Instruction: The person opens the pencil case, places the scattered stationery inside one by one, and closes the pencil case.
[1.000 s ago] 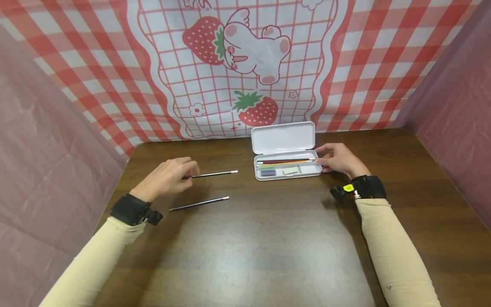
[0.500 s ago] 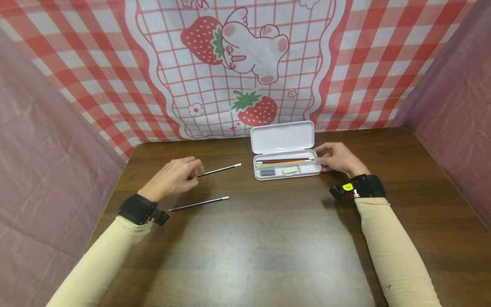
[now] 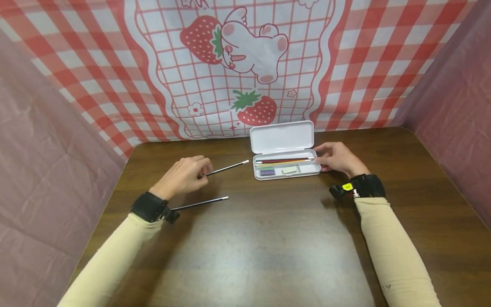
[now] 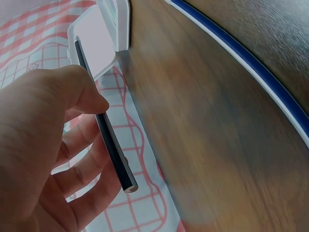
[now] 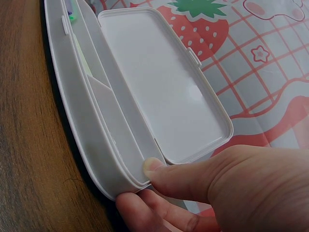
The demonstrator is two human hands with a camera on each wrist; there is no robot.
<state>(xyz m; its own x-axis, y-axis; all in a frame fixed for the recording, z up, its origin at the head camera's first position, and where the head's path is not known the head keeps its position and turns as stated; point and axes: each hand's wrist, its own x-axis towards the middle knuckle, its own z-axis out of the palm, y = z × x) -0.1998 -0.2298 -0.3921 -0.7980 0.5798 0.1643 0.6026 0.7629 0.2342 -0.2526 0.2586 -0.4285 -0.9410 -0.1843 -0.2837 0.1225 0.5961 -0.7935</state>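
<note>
My left hand (image 3: 187,174) pinches a dark pencil (image 4: 115,154) between thumb and fingers, raised over the table. Its white end points toward the pencil case (image 3: 284,177), a white box with its lid (image 3: 281,137) standing up. Thumb over the rim and fingers against the outside, my right hand (image 3: 337,159) grips the case's right end. Inside the case, several pencils (image 3: 284,161) lie along the back compartment. A purple block (image 3: 267,172) and a pale green block (image 3: 289,170) sit in front of them. Another dark blue pencil (image 3: 203,202) lies on the table, partly hidden by the left wrist.
The brown wooden table (image 3: 261,247) carries the case near its back edge. Behind it hangs a red-and-white checked cloth (image 3: 360,85) with strawberries, and pink cloth (image 3: 46,140) flanks both sides.
My left hand has moved right with the pencil, whose white end has risen and come close to the case. My right hand has stayed at the case's end.
</note>
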